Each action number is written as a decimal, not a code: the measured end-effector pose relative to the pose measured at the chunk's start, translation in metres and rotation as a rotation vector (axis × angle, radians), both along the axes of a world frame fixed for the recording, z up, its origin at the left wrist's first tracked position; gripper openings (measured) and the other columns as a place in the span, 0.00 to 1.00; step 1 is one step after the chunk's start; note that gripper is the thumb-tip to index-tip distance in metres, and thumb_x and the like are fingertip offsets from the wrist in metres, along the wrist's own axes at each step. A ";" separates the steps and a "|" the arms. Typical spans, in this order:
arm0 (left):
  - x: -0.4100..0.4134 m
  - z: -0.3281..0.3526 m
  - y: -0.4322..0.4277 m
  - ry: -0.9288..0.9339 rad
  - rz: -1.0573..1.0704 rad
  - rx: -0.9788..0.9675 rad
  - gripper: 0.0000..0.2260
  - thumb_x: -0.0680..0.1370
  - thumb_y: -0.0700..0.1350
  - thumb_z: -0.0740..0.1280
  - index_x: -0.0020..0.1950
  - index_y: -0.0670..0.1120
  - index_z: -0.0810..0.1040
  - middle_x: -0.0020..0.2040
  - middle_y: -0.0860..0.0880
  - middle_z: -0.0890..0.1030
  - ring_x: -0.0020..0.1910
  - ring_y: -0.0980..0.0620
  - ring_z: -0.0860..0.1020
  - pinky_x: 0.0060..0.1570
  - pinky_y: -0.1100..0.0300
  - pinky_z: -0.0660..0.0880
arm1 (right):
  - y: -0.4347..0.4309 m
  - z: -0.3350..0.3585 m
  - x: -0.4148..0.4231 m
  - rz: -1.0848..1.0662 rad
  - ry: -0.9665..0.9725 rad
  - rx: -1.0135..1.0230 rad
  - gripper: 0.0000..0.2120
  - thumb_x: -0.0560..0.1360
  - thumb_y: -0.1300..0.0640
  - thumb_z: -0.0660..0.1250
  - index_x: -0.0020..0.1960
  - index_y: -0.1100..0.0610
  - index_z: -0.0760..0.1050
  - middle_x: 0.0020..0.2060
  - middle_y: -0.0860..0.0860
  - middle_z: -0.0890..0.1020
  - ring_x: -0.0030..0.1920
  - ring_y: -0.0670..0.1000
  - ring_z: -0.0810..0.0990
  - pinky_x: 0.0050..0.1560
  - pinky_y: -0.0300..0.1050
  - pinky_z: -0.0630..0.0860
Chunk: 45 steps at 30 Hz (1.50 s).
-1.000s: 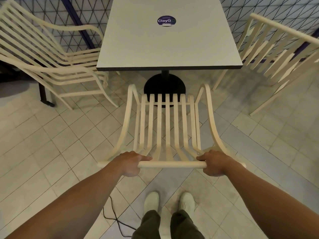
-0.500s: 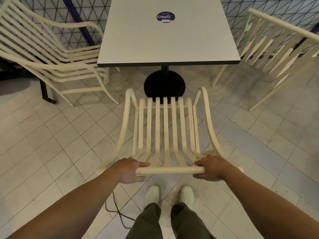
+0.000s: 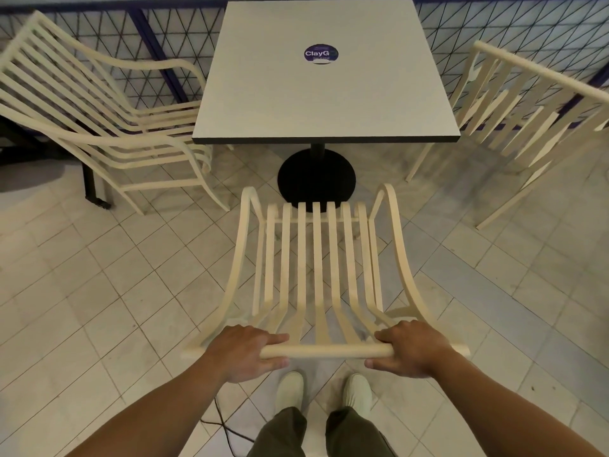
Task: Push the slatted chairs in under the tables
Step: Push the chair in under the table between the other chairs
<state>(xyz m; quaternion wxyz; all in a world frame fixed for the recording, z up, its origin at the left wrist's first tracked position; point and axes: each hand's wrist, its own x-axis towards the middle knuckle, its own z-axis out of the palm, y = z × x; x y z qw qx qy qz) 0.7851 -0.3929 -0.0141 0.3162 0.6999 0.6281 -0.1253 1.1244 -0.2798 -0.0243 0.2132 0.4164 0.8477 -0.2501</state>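
Note:
A cream slatted chair (image 3: 316, 268) stands in front of me, its seat facing a grey square table (image 3: 324, 80) on a black round base (image 3: 316, 179). The chair's front edge lies short of the table's near edge, over the base. My left hand (image 3: 245, 352) grips the left part of the chair's top rail. My right hand (image 3: 410, 349) grips the right part of the same rail. Two more slatted chairs stand at the table's sides, one on the left (image 3: 99, 127) and one on the right (image 3: 534, 127).
A black mesh fence with blue posts (image 3: 148, 37) runs behind the table. The floor is pale tile. A thin black cable (image 3: 224, 427) lies on the floor by my feet (image 3: 324, 390). A dark metal leg (image 3: 94, 186) stands at the left.
The chair and my hands have drawn back toward me, away from the table, and more of the tabletop shows. Both hands keep their grip on the rail.

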 end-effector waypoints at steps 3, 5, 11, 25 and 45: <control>-0.002 -0.003 0.004 -0.016 -0.003 -0.016 0.41 0.67 0.80 0.44 0.77 0.68 0.65 0.62 0.59 0.81 0.53 0.57 0.80 0.50 0.60 0.72 | 0.003 0.001 -0.001 0.005 0.010 0.008 0.57 0.51 0.15 0.35 0.63 0.42 0.77 0.51 0.42 0.84 0.48 0.45 0.82 0.54 0.44 0.79; -0.004 -0.003 0.007 -0.029 0.005 -0.019 0.40 0.67 0.80 0.46 0.77 0.68 0.65 0.63 0.60 0.81 0.55 0.58 0.80 0.51 0.60 0.71 | 0.006 0.002 -0.003 0.015 0.004 0.012 0.53 0.56 0.14 0.38 0.63 0.42 0.77 0.51 0.42 0.83 0.49 0.45 0.82 0.54 0.44 0.78; -0.012 -0.001 0.025 -0.028 0.014 -0.022 0.45 0.63 0.83 0.41 0.76 0.69 0.65 0.63 0.60 0.81 0.55 0.57 0.79 0.52 0.59 0.72 | 0.022 0.000 -0.009 -0.019 0.034 0.019 0.59 0.51 0.14 0.34 0.64 0.42 0.78 0.52 0.42 0.84 0.49 0.45 0.82 0.54 0.45 0.78; -0.014 0.006 0.029 -0.062 0.029 -0.112 0.42 0.65 0.81 0.45 0.76 0.68 0.66 0.64 0.56 0.80 0.59 0.52 0.78 0.51 0.56 0.71 | 0.014 0.000 -0.015 -0.047 0.013 -0.012 0.62 0.49 0.12 0.33 0.62 0.44 0.79 0.51 0.44 0.83 0.49 0.47 0.81 0.55 0.48 0.79; -0.004 0.001 -0.003 -0.033 0.034 -0.010 0.48 0.61 0.84 0.37 0.76 0.68 0.66 0.64 0.59 0.80 0.57 0.55 0.79 0.55 0.55 0.76 | -0.008 0.003 -0.006 -0.029 0.002 -0.021 0.56 0.55 0.12 0.34 0.61 0.45 0.78 0.51 0.43 0.83 0.46 0.47 0.82 0.53 0.47 0.81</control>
